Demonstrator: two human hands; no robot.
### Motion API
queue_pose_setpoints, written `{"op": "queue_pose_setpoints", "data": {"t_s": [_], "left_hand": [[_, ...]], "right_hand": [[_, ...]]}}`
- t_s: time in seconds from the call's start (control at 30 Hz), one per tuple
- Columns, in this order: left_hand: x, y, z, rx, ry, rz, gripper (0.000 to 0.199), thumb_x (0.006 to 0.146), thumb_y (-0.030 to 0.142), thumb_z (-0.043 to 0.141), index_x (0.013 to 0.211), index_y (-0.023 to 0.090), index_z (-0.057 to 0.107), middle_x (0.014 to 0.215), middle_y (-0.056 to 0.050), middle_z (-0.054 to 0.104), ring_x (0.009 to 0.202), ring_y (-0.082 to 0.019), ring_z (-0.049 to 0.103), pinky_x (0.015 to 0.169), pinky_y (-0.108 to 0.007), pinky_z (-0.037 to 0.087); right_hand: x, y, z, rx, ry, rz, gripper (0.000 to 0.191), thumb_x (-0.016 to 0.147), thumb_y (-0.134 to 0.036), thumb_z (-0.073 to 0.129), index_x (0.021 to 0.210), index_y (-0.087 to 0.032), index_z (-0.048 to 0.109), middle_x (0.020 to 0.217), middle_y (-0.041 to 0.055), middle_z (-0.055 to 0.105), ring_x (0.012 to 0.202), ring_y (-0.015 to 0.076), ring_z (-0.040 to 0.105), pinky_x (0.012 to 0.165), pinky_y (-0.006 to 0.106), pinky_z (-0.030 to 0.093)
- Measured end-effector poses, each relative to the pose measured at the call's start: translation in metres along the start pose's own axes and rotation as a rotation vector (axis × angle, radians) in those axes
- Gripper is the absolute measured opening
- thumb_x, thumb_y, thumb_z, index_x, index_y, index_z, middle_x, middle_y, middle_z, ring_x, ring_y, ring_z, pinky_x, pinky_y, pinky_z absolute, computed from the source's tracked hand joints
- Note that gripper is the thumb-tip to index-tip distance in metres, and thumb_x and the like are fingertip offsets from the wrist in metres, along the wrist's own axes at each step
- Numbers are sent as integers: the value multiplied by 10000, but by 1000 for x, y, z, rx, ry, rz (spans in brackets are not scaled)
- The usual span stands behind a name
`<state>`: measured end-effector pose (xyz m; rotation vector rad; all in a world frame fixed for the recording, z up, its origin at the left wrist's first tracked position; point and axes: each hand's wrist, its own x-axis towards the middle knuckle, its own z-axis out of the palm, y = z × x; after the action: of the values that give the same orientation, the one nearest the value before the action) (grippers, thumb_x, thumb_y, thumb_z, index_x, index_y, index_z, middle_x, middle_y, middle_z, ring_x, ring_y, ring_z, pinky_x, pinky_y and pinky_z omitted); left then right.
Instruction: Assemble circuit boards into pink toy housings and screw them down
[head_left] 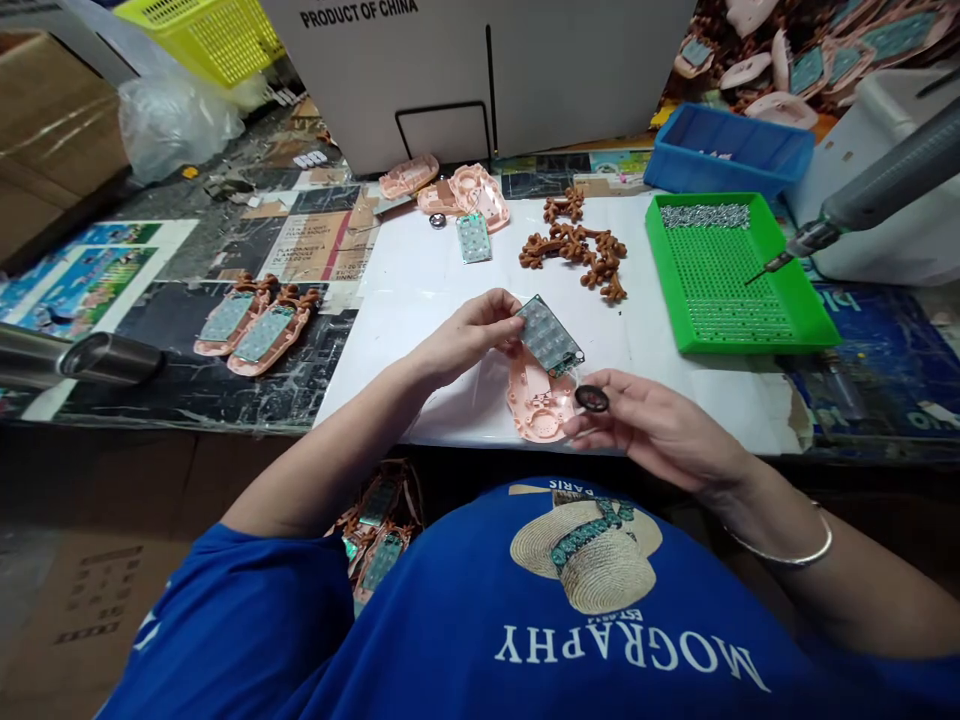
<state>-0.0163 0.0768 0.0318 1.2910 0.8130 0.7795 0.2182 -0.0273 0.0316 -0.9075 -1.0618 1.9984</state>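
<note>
My left hand pinches the upper left edge of a green circuit board with rows of pads. Below the board a pink plastic shell lies at the front edge of the white work surface, partly covered by the board. Between the thumb and fingers of my right hand is a small round black speaker, just right of the shell. Thin wires show between the board and the speaker. Further back are another board, more pink shells and a heap of brown branch-like pieces.
A green tray of screws stands at the right, with a blue bin behind it. An electric screwdriver hangs over the tray. Two filled shells and a metal cylinder are at the left. A large box stands behind.
</note>
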Motion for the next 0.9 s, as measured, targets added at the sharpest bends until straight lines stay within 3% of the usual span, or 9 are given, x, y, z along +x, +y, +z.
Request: {"op": "queue_pose_setpoints", "data": {"t_s": [0.07, 0.13, 0.23, 0.33, 0.4, 0.57, 0.7, 0.9], "left_hand": [[-2, -6, 1, -32, 6, -26, 354, 766, 363, 782, 882, 148, 525, 787, 20, 617, 698, -91, 623, 689, -232, 509], [-7, -9, 2, -55, 31, -37, 357, 774, 374, 772, 881, 154, 513, 811, 15, 630, 740, -104, 649, 731, -255, 537], [-19, -11, 3, -58, 120, -22, 326, 790, 361, 752, 886, 158, 515, 845, 5, 651, 778, -110, 667, 751, -257, 555], [-34, -13, 4, -26, 224, -8, 296, 796, 343, 734, 878, 159, 518, 813, 10, 647, 702, -86, 634, 651, -209, 534], [-41, -15, 7, -10, 268, 0, 290, 789, 342, 731, 866, 165, 514, 768, 17, 639, 638, -77, 605, 584, -194, 513], [-49, -19, 14, -31, 350, 32, 294, 784, 356, 717, 877, 189, 494, 710, 35, 617, 599, -89, 614, 558, -215, 538], [-51, -20, 17, -46, 405, 15, 286, 785, 333, 703, 900, 201, 477, 718, 40, 622, 608, -95, 646, 548, -207, 553], [-54, -23, 20, -105, 366, -36, 296, 791, 349, 710, 887, 199, 475, 706, 25, 646, 588, -116, 661, 580, -272, 615]], "right_hand": [[-3, 5, 7, 20, -43, 72, 205, 963, -349, 614, 1078, -179, 601, 1030, 103, 719, 995, 213, 728, 915, 406, 608], [-5, 9, 9, -90, -43, 33, 197, 992, -362, 562, 1077, -186, 585, 1100, 115, 715, 1065, 219, 709, 987, 438, 572], [-7, 8, 2, -450, 77, -187, 183, 1017, -363, 515, 1074, -209, 597, 1157, 91, 695, 1112, 210, 666, 1003, 420, 545], [-1, 3, -14, -881, 257, -420, 138, 1008, -281, 504, 1059, -214, 613, 1058, 69, 676, 1004, 201, 646, 892, 371, 546], [6, 0, -24, -1085, 303, -547, 117, 993, -213, 494, 1028, -206, 606, 992, 67, 655, 929, 199, 633, 825, 355, 534], [27, -2, -34, -1347, 237, -704, 129, 1001, -188, 481, 999, -198, 610, 947, 72, 644, 902, 220, 623, 814, 377, 520], [37, -5, -38, -1508, 125, -716, 178, 1026, -234, 454, 1012, -180, 623, 940, 91, 642, 885, 235, 600, 803, 387, 515], [42, -9, -41, -1609, 71, -699, 206, 1035, -228, 443, 1023, -160, 637, 931, 99, 645, 866, 229, 601, 787, 367, 520]]}}
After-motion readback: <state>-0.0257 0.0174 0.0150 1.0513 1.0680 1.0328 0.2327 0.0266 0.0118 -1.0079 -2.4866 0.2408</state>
